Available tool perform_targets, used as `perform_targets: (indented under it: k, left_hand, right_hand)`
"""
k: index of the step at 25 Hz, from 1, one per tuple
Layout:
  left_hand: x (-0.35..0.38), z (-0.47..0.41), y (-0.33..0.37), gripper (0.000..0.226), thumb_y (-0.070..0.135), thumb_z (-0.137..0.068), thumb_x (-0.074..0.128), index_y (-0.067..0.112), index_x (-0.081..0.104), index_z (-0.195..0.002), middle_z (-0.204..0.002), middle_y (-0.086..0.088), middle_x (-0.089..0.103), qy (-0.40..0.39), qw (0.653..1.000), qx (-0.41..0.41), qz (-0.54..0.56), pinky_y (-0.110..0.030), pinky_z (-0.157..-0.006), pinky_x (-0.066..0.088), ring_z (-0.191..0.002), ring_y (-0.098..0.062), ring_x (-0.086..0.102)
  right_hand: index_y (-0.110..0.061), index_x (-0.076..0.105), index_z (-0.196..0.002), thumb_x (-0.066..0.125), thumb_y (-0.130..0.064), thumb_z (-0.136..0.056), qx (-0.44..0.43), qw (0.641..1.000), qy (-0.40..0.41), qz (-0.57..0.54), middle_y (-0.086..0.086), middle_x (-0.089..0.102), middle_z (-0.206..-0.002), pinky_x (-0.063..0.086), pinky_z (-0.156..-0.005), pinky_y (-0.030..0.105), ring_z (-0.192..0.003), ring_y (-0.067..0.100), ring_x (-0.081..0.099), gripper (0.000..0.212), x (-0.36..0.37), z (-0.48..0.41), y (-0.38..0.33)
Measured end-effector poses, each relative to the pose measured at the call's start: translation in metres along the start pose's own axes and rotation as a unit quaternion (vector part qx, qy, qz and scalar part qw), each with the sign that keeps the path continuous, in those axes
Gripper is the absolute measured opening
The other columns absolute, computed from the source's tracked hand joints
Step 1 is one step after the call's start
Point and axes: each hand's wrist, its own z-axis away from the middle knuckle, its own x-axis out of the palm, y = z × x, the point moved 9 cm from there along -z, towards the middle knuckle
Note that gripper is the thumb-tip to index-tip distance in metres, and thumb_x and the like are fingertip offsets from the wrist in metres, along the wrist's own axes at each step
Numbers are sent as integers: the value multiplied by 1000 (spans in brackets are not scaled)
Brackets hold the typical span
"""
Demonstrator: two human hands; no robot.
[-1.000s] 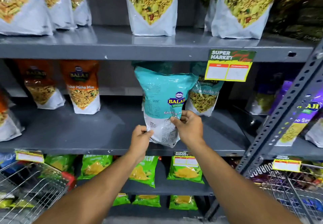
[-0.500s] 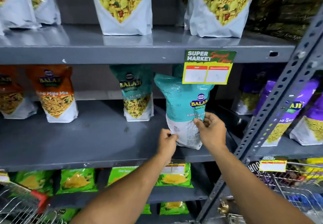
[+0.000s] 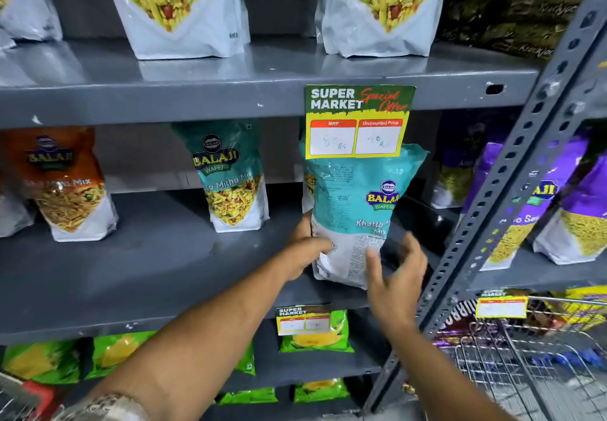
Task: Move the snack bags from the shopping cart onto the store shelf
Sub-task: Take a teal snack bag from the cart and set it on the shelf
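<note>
A teal and white Balaji snack bag (image 3: 353,210) stands upright on the grey middle shelf (image 3: 157,263), right of centre, its top behind a yellow price tag (image 3: 358,121). My left hand (image 3: 305,250) grips the bag's lower left edge. My right hand (image 3: 395,279) hovers just off the bag's lower right corner, fingers spread, holding nothing. Another teal bag (image 3: 230,177) of the same kind stands to the left on the same shelf. A wire shopping cart (image 3: 525,364) shows at the lower right.
An orange bag (image 3: 65,184) stands at the left of the shelf, purple bags (image 3: 545,197) at the right past a slanted perforated steel post (image 3: 512,177). Above are white mix bags (image 3: 184,10); below, green bags (image 3: 315,335). A second cart's corner (image 3: 23,397) shows lower left.
The view has shifted left to right as the bag went rightward along the shelf and was set down under the price tag. My right hand has let go and drawn back; the left still holds.
</note>
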Motion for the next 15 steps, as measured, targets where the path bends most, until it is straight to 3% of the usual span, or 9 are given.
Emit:
perform_targets:
  k: [2, 5, 9, 11, 12, 14, 15]
  left_hand:
    - [3, -5, 3, 76, -1, -50, 62, 8, 47, -124, -113, -13, 64, -20, 999, 2, 38, -33, -82, 49, -104, -24, 59]
    - [4, -3, 7, 76, 2, -51, 74, 5, 50, -122, -123, -20, 63, -42, 997, 6, 59, -35, -87, 52, -108, -27, 61]
    - [-6, 17, 5, 70, 10, -47, 83, 26, 56, -110, -110, 6, 67, -35, 998, 49, 31, -21, -84, 51, -100, -7, 64]
    - [1, 35, -1, 75, 15, -50, 78, 28, 48, -117, -114, 10, 60, -38, 997, 65, -29, -22, -90, 50, -107, -9, 59]
    - [2, 44, -3, 74, 20, -50, 72, 28, 46, -119, -116, 9, 54, -13, 993, 84, -79, -27, -97, 47, -113, -14, 55]
    - [5, 56, -3, 66, 26, -50, 60, 25, 50, -116, -129, 8, 37, 29, 974, 137, -176, -30, -112, 32, -131, -14, 37]
    - [10, 61, -3, 57, 23, -53, 58, 28, 53, -110, -136, 13, 28, 26, 970, 153, -186, -22, -115, 23, -137, -5, 25]
  right_hand:
    - [-9, 41, -126, 59, -39, -81, -34, 997, 24, 64, 16, 49, -123, 36, -100, 42, -117, 30, 45, 57, 6, 37, 1]
    - [-10, 40, -133, 55, -31, -84, -37, 992, -92, 75, 11, 41, -135, 37, -106, 42, -127, 25, 40, 56, 42, 62, 6]
    - [-18, 29, -147, 37, -42, -95, 83, 978, -175, -83, -3, 31, -154, 22, -119, 34, -141, 9, 28, 57, 55, 35, 17]
    - [-19, 50, -133, 32, -46, -96, 165, 951, -205, -160, -2, 53, -138, 39, -108, 33, -126, 11, 49, 50, 58, 13, 19]
    - [-18, 63, -116, 32, -47, -96, 217, 939, -200, -179, -1, 66, -118, 47, -95, 31, -109, 12, 59, 47, 58, 0, 24]
    - [-17, 69, -84, 42, -46, -92, 320, 907, -170, -215, -2, 75, -85, 52, -82, 34, -84, 14, 66, 40, 57, -22, 40]
    - [-16, 68, -79, 48, -42, -89, 347, 897, -167, -216, 1, 75, -82, 53, -84, 39, -84, 21, 67, 34, 60, -32, 47]
